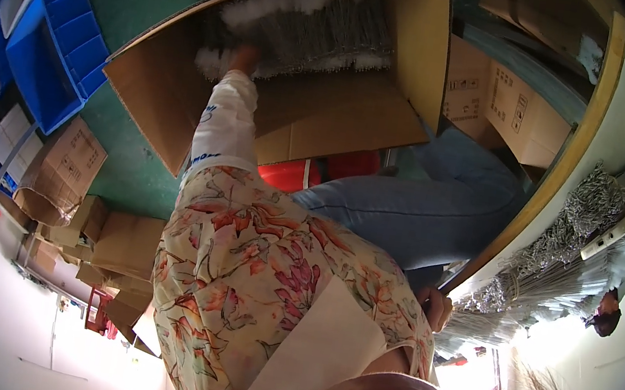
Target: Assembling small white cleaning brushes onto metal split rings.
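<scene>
Currently, hand states and hazards were:
Left hand [242,59]: reached into cardboard box [339,116], buried among bagged metal rods [311,25]; grasp indeterminate.
Right hand [436,306]: at table edge [560,172]; grasp indeterminate.
Risk: rods beside the fingers could snag, spill.

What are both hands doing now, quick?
Left hand: on wire bundles in cardboard box; grip cannot be told.
Right hand: curled at table edge; holding cannot be told.

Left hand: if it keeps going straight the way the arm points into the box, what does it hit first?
The left hand already seems to be at the grey wire bundles in the cardboard box; going on, it would likely press into them first. Depth is unclear.
</scene>
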Demonstrator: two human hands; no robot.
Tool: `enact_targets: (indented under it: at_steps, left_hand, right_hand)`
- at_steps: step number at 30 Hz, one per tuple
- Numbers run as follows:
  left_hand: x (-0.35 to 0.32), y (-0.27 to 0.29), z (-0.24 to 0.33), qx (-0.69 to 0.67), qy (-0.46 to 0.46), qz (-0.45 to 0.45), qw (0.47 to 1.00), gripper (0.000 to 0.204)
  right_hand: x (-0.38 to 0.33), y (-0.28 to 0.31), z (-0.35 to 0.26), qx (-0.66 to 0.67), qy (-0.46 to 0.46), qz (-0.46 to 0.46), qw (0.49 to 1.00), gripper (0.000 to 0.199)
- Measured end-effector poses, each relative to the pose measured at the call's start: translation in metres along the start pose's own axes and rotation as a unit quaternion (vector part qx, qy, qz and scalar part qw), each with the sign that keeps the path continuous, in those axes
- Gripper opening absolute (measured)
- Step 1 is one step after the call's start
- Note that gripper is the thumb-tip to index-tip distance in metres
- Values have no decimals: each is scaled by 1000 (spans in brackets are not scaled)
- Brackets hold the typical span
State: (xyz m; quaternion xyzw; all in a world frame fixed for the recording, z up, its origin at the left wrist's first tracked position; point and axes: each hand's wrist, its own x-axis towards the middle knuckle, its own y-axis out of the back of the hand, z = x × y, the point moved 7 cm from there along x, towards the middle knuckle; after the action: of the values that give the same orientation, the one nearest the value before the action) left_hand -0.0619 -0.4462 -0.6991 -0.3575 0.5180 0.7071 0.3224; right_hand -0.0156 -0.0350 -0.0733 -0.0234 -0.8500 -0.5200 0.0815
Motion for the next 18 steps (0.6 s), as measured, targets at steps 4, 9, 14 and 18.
enact_targets:
  at_steps: [4,9,14,18]
  left_hand:
    - [42,-9,60,361,-190,85,909,33]
    - [-37,16,103,348,-149,42,925,31]
    - [-68,51,78,359,-60,13,931,29]
    - [-27,71,78,374,-21,24,927,27]
  right_hand:
    - [-5,-1,-1,-17,4,5,1000,11]
    - [-14,9,-3,-53,-5,33,998,11]
    - [-29,14,-6,-58,-14,101,993,11]
    - [-13,-7,7,-63,-90,78,991,9]
